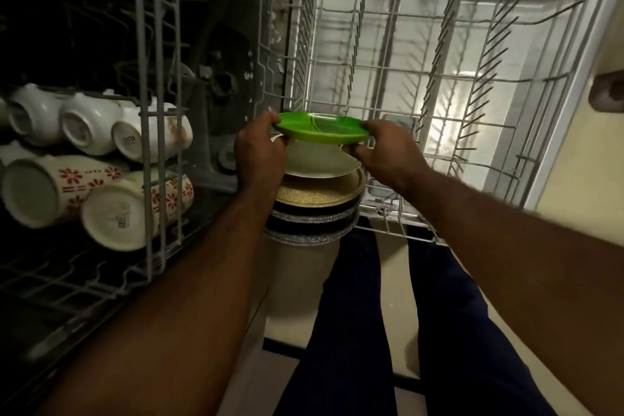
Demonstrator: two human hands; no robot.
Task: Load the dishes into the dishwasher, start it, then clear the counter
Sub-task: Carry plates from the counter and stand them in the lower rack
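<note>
1. At the centre of the frame, the left hand (258, 154) and right hand (385, 152) hold a green plate (320, 128), fingers clamped on its opposite rims, just above a stack of plates (320, 186).
2. The lower rack (422, 78), upper right, looks bare; mugs (94, 162) fill the rack at left.
3. To do it well: tip the green plate upright, edge down, and slot it between two tines.
4. What carries the stack is hidden, possibly the left palm.
</note>
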